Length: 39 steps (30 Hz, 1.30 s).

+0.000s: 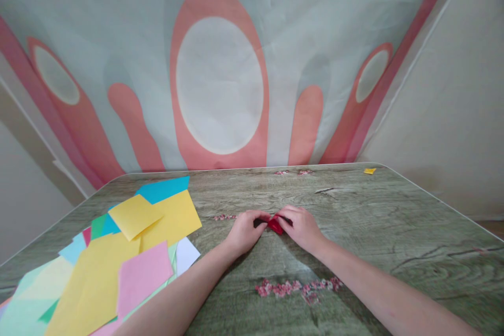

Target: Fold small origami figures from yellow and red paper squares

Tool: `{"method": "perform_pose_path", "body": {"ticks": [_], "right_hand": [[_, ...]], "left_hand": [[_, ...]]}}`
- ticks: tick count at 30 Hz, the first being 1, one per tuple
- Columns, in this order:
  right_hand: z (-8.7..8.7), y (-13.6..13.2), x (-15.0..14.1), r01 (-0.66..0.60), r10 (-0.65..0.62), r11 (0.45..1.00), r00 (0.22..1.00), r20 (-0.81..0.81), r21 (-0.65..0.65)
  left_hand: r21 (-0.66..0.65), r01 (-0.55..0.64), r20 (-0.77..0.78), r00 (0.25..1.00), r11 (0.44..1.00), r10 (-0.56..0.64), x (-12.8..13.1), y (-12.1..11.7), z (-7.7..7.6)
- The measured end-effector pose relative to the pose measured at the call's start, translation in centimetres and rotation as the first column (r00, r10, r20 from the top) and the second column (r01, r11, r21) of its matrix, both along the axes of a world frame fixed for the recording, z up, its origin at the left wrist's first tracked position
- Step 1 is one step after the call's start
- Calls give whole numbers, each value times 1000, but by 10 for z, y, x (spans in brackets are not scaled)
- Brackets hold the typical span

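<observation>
A small piece of folded red paper is at the middle of the table, between my two hands. My left hand pinches its left side between thumb and fingers. On the other side, my right hand grips the paper's right edge with curled fingers. Both hands rest low, close to the tabletop. The fingertips hide part of the paper, so its exact folded shape is hard to make out.
Loose coloured sheets in yellow, pink, blue, green and white overlap on the table's left side. A small yellow folded paper piece lies near the far right corner. The wood-patterned tabletop bears printed pink blossoms. Behind hangs a patterned cloth.
</observation>
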State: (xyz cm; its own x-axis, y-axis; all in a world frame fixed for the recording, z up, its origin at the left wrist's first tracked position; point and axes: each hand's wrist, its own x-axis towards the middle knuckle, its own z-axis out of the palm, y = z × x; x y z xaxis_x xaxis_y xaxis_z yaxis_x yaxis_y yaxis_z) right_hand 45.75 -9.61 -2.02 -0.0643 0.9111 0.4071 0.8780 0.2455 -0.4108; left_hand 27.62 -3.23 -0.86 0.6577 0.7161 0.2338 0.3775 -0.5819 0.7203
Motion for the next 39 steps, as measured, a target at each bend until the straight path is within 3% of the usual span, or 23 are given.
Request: {"method": "perform_pose_path", "body": {"ticks": [23,39], "right_hand": [[-4,3,3,-26,26,1000,999,-41,-3],[-2,2,2,-18,17,999,999,-30,-32]], "left_hand": [[-35,-44,-12,999,998,43,5,1,3],[37,-122,-48,991,992,123,7,0,1]]}}
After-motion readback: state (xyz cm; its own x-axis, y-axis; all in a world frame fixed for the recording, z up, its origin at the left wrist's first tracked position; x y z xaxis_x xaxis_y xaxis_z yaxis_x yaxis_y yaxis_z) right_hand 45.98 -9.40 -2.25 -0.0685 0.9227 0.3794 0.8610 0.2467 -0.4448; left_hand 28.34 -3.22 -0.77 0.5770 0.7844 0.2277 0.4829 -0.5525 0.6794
